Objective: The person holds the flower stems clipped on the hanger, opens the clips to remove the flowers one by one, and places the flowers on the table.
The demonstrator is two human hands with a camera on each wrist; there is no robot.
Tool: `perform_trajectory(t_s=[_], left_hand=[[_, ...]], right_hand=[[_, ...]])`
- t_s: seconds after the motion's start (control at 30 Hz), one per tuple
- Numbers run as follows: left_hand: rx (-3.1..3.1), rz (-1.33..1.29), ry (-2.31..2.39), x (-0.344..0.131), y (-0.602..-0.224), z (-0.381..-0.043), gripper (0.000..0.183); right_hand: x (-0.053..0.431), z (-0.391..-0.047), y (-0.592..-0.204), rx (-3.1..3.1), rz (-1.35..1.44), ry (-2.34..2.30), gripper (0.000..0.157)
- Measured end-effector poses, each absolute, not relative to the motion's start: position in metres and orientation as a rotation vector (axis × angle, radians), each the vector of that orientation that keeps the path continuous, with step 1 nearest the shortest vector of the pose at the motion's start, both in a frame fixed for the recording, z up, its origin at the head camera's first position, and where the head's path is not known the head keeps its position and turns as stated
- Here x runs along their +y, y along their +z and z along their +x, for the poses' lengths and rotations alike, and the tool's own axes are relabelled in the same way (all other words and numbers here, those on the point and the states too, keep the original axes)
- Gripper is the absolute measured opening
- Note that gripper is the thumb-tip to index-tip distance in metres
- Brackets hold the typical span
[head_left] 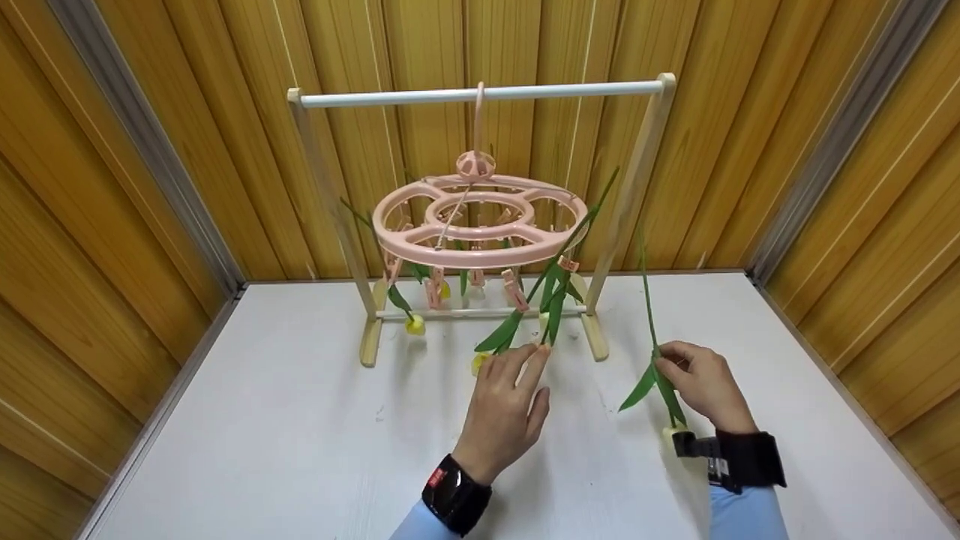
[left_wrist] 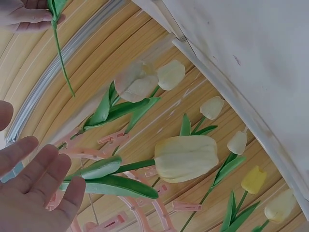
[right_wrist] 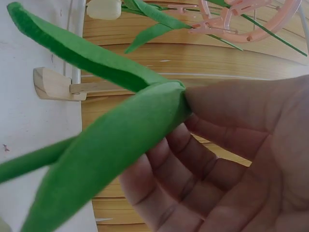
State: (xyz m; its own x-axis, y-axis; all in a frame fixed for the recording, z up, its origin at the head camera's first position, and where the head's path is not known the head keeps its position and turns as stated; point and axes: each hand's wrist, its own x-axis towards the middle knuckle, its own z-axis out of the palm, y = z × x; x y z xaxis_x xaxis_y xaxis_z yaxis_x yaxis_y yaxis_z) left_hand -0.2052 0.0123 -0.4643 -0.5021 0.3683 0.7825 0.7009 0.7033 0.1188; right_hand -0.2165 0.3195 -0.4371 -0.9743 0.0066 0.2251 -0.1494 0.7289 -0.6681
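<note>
The step in hand looks like hanging tulips head-down from the pegs of a round hanger, with one more flower made ready. The right hand [head_left: 701, 379] holds that tulip [head_left: 665, 386] out to the right of the rack [head_left: 646, 150], above the table [head_left: 300, 450] and well apart from the hanger [head_left: 480, 259]. Its thumb and fingers are clamped on the stem where the leaves begin; the bloom points down and the bare stem end points up.

The left hand [head_left: 504, 405] is in front of the hanger's right side, its fingers stretched out, a little apart and gripping nothing. They lie close to the leaves of the hanging tulips [left_wrist: 187, 159]; whether they touch them I cannot tell. Most of those blooms are pale, but yellow ones [head_left: 415, 325] hang there too. The hanger hooks over the rack's white rod [head_left: 570, 91], and pink pegs [head_left: 568, 264] dangle below its ring.

As I judge it, the next move calls for bringing the tulip's upper stem to an unused peg, with the left hand pinching that peg to spread it. Which pegs are free is not plain in these views. The long stems and broad leaves crowd the right side, so a nudge there could set neighbouring flowers swinging or tangle them.
</note>
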Motion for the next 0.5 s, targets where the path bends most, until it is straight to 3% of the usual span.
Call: perform_trajectory(t_s=[0.5], left_hand=[[-2.184, -0.839, -0.518, 0.015, -0.468, -0.206, 0.044]], right_hand=[[0.334, -0.227, -0.455, -2.853, 0.151, 1.028, 0.024]])
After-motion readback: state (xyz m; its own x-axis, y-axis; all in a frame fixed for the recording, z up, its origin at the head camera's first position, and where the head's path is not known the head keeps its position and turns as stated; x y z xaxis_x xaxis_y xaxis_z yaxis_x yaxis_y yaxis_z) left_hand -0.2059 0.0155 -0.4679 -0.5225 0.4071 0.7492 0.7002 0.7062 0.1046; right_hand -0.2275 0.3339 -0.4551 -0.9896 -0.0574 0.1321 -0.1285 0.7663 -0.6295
